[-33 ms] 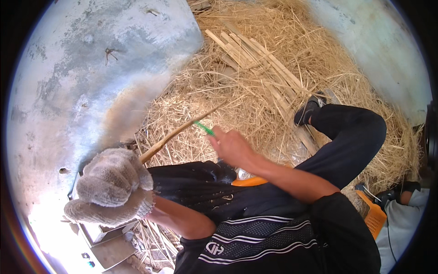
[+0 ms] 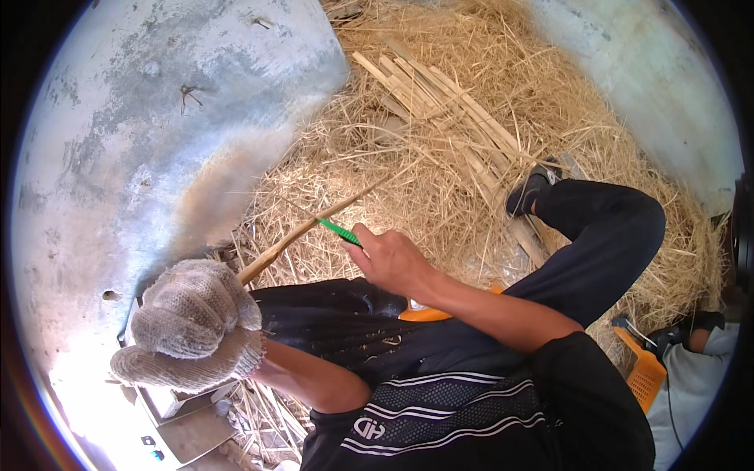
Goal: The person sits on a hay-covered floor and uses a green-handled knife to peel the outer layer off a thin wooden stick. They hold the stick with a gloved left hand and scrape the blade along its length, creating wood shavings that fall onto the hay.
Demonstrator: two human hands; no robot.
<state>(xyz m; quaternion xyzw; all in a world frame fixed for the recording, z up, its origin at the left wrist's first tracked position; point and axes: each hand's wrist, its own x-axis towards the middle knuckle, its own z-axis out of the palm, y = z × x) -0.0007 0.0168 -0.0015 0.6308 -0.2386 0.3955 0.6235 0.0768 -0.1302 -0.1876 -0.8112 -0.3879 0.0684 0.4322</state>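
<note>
My left hand (image 2: 188, 322), in a thick grey knitted glove, is closed round the near end of a long, thin wooden stick (image 2: 292, 235). The stick slants up and away to the right, over the straw. My bare right hand (image 2: 393, 259) grips a green-handled knife (image 2: 339, 231). The front of its handle lies against or just over the stick, about midway along; I cannot tell if they touch. A thin line beyond the handle looks like the blade, hard to make out against the straw.
Loose straw and shavings (image 2: 440, 196) cover the floor. Several split wooden strips (image 2: 448, 102) lie ahead, near my shoe (image 2: 534, 188). A stained wall (image 2: 157, 118) rises at left. An orange plastic seat (image 2: 424, 314) shows beneath me. Another person's leg (image 2: 707, 385) is at lower right.
My right hand has shifted a little left and toward me, carrying the knife along the stick toward the gloved hand. My left hand has barely moved.
</note>
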